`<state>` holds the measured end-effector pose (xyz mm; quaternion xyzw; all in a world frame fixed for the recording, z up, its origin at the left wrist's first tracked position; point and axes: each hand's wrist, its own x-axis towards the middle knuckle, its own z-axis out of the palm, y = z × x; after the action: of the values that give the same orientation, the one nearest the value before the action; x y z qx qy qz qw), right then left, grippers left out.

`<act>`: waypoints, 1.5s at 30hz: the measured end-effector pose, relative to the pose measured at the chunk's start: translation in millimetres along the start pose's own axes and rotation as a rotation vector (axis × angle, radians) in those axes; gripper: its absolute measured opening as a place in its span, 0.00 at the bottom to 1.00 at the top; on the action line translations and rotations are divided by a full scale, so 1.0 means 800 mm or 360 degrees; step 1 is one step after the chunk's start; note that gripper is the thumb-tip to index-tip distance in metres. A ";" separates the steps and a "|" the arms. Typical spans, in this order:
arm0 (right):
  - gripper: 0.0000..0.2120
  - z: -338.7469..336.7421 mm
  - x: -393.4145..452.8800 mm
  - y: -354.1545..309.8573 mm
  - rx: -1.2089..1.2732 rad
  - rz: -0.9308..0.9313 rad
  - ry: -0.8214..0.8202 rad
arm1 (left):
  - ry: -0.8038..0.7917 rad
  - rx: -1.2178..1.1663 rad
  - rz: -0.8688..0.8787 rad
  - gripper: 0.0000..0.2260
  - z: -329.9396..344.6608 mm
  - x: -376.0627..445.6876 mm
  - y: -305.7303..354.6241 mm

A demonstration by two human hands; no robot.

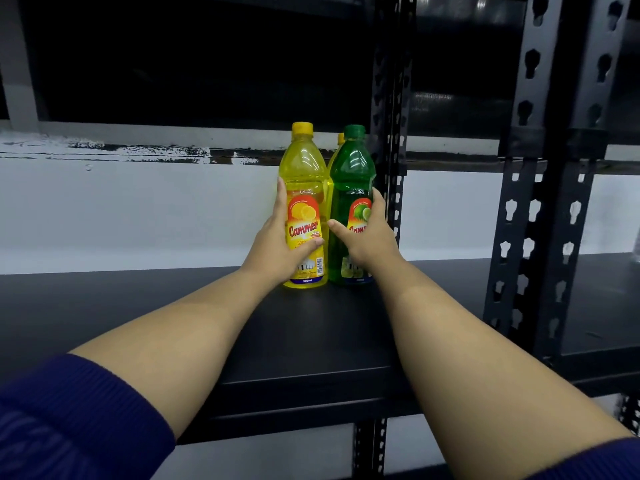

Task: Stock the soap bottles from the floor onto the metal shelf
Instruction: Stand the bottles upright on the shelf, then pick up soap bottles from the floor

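A yellow soap bottle (305,174) with a yellow cap stands upright on the black metal shelf (138,306). My left hand (277,245) grips its lower body, thumb across the label. Right beside it stands a green soap bottle (351,174) with a green cap, and my right hand (369,237) wraps around its lower half. Behind these two, another yellow bottle (340,139) peeks out, mostly hidden. All bottles sit near the back of the shelf, next to a black upright post (391,133).
A second perforated black post (554,202) rises at the right front, with more shelf board (602,306) beyond it. A white wall (138,209) runs behind the shelf. A dark upper shelf hangs overhead. The shelf's front edge (294,393) lies under my forearms.
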<state>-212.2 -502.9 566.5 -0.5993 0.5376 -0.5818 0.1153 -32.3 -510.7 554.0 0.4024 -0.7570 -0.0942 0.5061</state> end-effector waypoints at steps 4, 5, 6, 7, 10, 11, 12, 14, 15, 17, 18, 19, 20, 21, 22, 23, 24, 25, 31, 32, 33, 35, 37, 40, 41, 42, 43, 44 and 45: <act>0.50 0.000 -0.001 -0.001 -0.0023 0.0017 -0.0001 | -0.0010 -0.0003 -0.0043 0.52 -0.005 -0.002 -0.001; 0.51 0.000 -0.003 -0.002 -0.0027 0.0026 -0.0004 | -0.0001 0.0009 -0.0060 0.52 -0.005 -0.004 0.001; 0.51 -0.001 -0.007 -0.004 -0.0029 0.0029 0.0000 | 0.0011 0.0024 -0.0072 0.52 -0.005 -0.006 0.003; 0.51 -0.002 -0.009 -0.005 -0.0022 0.0042 0.0004 | 0.0017 0.0045 -0.0081 0.52 -0.005 -0.008 0.006; 0.52 -0.007 -0.024 -0.012 0.0031 0.0116 -0.0038 | 0.0058 0.0113 -0.0104 0.53 -0.008 -0.016 0.026; 0.54 -0.008 -0.032 -0.015 0.0020 0.0171 -0.0070 | 0.0051 0.0141 -0.0147 0.54 -0.009 -0.019 0.031; 0.54 -0.009 -0.040 -0.016 0.0010 0.0198 -0.0074 | 0.0013 0.0167 -0.0219 0.55 -0.010 -0.022 0.034; 0.54 -0.014 -0.057 -0.015 -0.0046 0.0164 0.0001 | -0.0095 0.0240 -0.0412 0.55 -0.015 -0.029 0.032; 0.53 -0.018 -0.068 -0.016 -0.0096 0.0134 0.0043 | -0.0146 0.0277 -0.0488 0.50 -0.020 -0.036 0.032; 0.52 -0.034 -0.096 -0.024 -0.0241 0.0018 0.0049 | -0.0266 0.0431 -0.0481 0.39 -0.037 -0.062 0.047; 0.51 -0.042 -0.113 -0.031 -0.0375 -0.0060 -0.0011 | -0.0318 0.0590 -0.0442 0.39 -0.049 -0.080 0.058; 0.49 -0.050 -0.132 -0.039 -0.0567 -0.0130 -0.0115 | -0.0366 0.0794 -0.0427 0.40 -0.064 -0.101 0.072; 0.46 -0.059 -0.155 -0.049 -0.0774 -0.0171 -0.0251 | -0.0399 0.0989 -0.0431 0.42 -0.079 -0.125 0.088; 0.44 -0.067 -0.177 -0.058 -0.0937 -0.0196 -0.0375 | -0.0425 0.1134 -0.0438 0.43 -0.093 -0.149 0.103; 0.43 -0.076 -0.200 -0.069 -0.1027 -0.0213 -0.0450 | -0.0457 0.1213 -0.0448 0.44 -0.105 -0.172 0.116; 0.42 -0.084 -0.221 -0.078 -0.1082 -0.0239 -0.0485 | -0.0497 0.1252 -0.0472 0.45 -0.115 -0.196 0.127; 0.42 -0.092 -0.243 -0.088 -0.1126 -0.0267 -0.0512 | -0.0537 0.1275 -0.0505 0.45 -0.123 -0.220 0.135; 0.42 -0.096 -0.261 -0.092 -0.1151 -0.0284 -0.0545 | -0.0565 0.1298 -0.0527 0.45 -0.130 -0.241 0.143; 0.42 -0.120 -0.367 -0.104 -0.1082 -0.0331 -0.0633 | -0.0537 0.1333 -0.0466 0.43 -0.166 -0.352 0.172; 0.41 -0.122 -0.386 -0.102 -0.1050 -0.0329 -0.0642 | -0.0518 0.1324 -0.0462 0.43 -0.171 -0.371 0.172; 0.41 -0.121 -0.404 -0.098 -0.1013 -0.0333 -0.0644 | -0.0497 0.1308 -0.0465 0.43 -0.175 -0.391 0.171; 0.40 -0.118 -0.440 -0.087 -0.0928 -0.0335 -0.0646 | -0.0470 0.1299 -0.0493 0.43 -0.181 -0.429 0.165; 0.40 -0.109 -0.475 -0.072 -0.0830 -0.0284 -0.0674 | -0.0487 0.1314 -0.0562 0.43 -0.182 -0.467 0.152; 0.40 -0.083 -0.527 -0.042 -0.0761 -0.0144 -0.0779 | -0.0547 0.1320 -0.0734 0.43 -0.175 -0.526 0.121; 0.40 -0.071 -0.544 -0.029 -0.0764 -0.0090 -0.0842 | -0.0598 0.1321 -0.0820 0.42 -0.171 -0.546 0.107; 0.40 -0.058 -0.560 -0.016 -0.0774 -0.0035 -0.0913 | -0.0662 0.1318 -0.0914 0.42 -0.165 -0.564 0.092; 0.41 -0.043 -0.575 -0.001 -0.0793 0.0016 -0.0985 | -0.0734 0.1315 -0.1004 0.41 -0.159 -0.582 0.075; 0.41 -0.028 -0.589 0.013 -0.0820 0.0061 -0.1057 | -0.0806 0.1313 -0.1085 0.41 -0.153 -0.599 0.058; 0.42 -0.012 -0.601 0.028 -0.0849 0.0102 -0.1128 | -0.0869 0.1305 -0.1155 0.41 -0.147 -0.615 0.039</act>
<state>-108.8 -132.6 276.2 -0.7536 0.6145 -0.1774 0.1517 131.5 -111.9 286.9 0.7580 -0.6485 -0.0614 0.0335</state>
